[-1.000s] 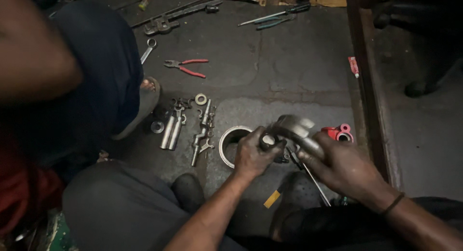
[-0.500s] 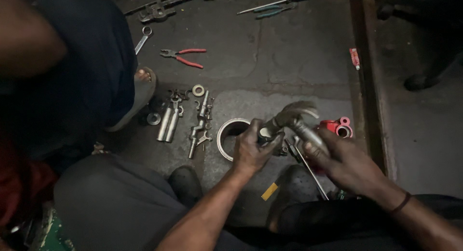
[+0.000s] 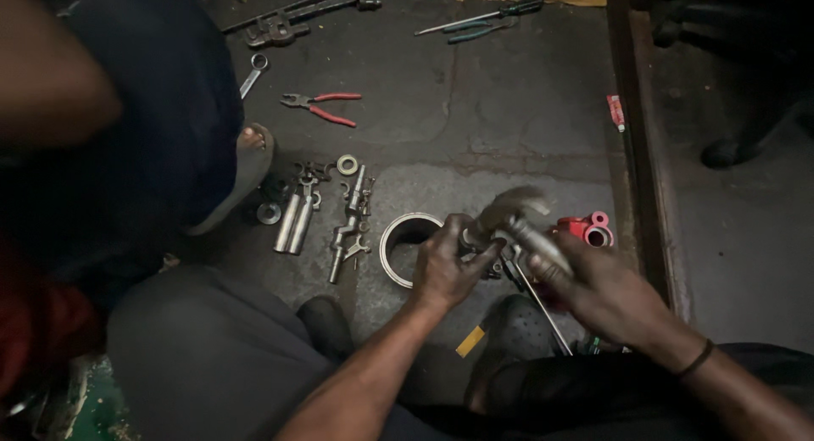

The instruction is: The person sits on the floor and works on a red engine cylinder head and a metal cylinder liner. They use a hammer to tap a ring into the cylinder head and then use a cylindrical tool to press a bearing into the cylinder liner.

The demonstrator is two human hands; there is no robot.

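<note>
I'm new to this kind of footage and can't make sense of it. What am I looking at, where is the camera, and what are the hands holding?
The camera sits on a person's head and looks down at their own two hands above a dark concrete floor. No machine is involved. The left hand and right hand together grip a curved metal fitting; it is blurred, so its exact kind is unclear. Beneath them lies a metal ring, with a red part to the right. Farther left lie small metal parts, red-handled pliers and, at the top, a pipe wrench. The sandalled foot at left belongs to another person.
</note>
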